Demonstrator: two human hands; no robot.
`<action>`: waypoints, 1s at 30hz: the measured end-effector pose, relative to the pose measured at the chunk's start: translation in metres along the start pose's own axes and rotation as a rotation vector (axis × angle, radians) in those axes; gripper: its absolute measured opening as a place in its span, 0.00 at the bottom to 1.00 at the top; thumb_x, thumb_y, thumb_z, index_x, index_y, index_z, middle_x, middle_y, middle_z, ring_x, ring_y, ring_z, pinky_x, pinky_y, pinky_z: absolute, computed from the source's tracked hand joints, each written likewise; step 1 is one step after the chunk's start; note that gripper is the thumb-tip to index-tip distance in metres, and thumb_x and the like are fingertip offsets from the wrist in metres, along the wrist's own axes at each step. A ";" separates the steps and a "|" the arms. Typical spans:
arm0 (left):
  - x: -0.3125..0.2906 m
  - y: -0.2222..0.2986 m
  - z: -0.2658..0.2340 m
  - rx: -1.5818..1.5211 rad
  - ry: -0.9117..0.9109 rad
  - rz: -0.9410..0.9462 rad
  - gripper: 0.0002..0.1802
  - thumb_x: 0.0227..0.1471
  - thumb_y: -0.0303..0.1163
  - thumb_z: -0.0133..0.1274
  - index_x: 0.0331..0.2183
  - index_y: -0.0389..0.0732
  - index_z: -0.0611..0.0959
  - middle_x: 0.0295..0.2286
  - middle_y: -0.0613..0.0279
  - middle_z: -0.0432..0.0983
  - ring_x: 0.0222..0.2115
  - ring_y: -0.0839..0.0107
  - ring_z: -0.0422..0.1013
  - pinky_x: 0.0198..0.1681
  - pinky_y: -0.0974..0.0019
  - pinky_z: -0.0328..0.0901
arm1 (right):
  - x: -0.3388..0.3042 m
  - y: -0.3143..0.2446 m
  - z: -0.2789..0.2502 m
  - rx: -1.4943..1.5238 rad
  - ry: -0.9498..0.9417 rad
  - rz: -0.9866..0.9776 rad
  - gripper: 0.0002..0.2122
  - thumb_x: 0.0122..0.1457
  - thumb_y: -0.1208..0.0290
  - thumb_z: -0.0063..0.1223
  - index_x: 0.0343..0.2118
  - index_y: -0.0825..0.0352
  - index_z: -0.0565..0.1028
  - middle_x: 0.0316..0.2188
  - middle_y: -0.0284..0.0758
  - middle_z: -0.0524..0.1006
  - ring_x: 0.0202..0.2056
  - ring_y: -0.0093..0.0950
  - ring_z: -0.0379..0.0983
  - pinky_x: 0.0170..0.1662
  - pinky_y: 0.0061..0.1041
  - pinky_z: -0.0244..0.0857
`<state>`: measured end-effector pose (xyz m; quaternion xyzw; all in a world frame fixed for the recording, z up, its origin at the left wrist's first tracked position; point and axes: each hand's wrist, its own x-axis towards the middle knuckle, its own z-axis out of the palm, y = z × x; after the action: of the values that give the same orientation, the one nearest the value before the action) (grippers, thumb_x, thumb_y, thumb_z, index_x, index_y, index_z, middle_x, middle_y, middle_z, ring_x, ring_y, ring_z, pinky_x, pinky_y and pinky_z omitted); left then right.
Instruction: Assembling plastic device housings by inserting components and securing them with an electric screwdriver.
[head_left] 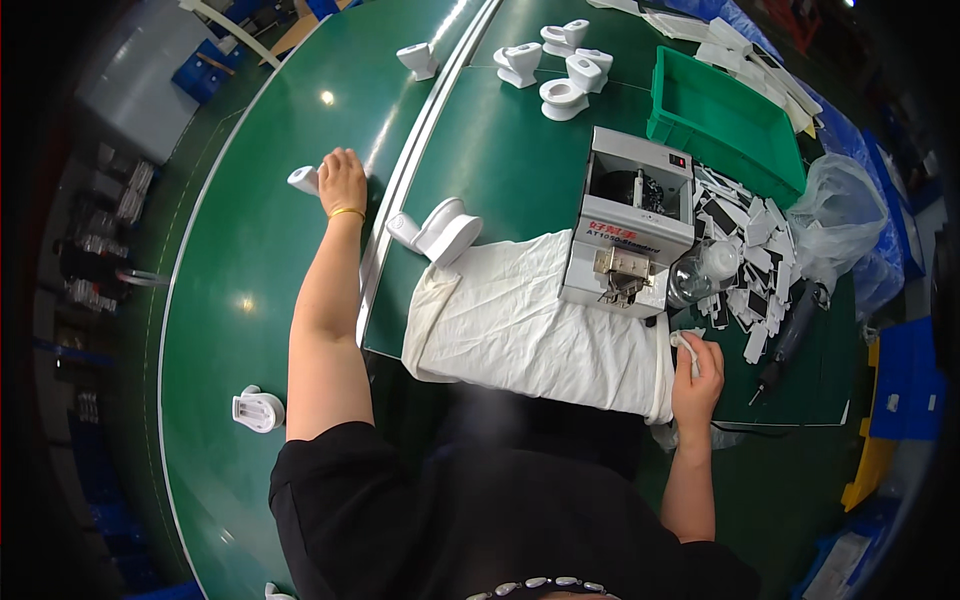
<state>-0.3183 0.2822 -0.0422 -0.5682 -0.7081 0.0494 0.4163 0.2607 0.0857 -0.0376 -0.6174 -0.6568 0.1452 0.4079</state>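
My left hand (343,184) reaches out over the green surface on the left, its fingers curled round a small white toilet-shaped piece (301,179). Only one end of that piece shows beside the hand. My right hand (699,378) is closed on a crumpled bit of white cloth (686,342), at the right end of a white cloth (530,320) spread along the near table edge. At that cloth's far left corner stand white toilet-shaped pieces (450,232), close together.
A grey screw-feeder machine (630,220) stands behind the cloth. Beside it are a clear bottle (688,282), loose black-and-white strips (750,250), an electric screwdriver (795,325) and a green bin (730,130). Several more white toilet-shaped pieces (565,98) stand at the back; another (258,410) lies near left.
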 end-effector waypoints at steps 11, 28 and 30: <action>-0.017 0.003 0.002 -0.555 0.036 -0.029 0.26 0.53 0.19 0.42 0.54 0.40 0.74 0.56 0.50 0.65 0.56 0.50 0.64 0.57 0.57 0.63 | 0.002 -0.001 0.000 0.013 -0.018 -0.007 0.08 0.60 0.77 0.52 0.41 0.72 0.77 0.33 0.39 0.76 0.36 0.34 0.74 0.42 0.26 0.66; -0.042 0.049 -0.169 -0.812 -0.416 0.491 0.53 0.31 0.17 0.60 0.61 0.56 0.64 0.58 0.62 0.65 0.47 0.45 0.68 0.52 0.54 0.66 | -0.002 0.004 -0.008 0.072 0.099 -0.077 0.09 0.55 0.77 0.56 0.40 0.69 0.78 0.32 0.39 0.77 0.37 0.35 0.75 0.42 0.29 0.67; -0.045 0.038 -0.172 -0.859 -0.358 0.458 0.53 0.29 0.18 0.62 0.61 0.55 0.65 0.56 0.61 0.66 0.47 0.47 0.68 0.53 0.54 0.66 | -0.002 0.004 -0.015 0.026 0.108 -0.106 0.11 0.55 0.77 0.57 0.42 0.68 0.77 0.33 0.39 0.77 0.38 0.35 0.74 0.43 0.30 0.67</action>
<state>-0.1781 0.1886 0.0245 -0.8109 -0.5821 -0.0595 -0.0036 0.2744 0.0798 -0.0320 -0.5833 -0.6636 0.0985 0.4578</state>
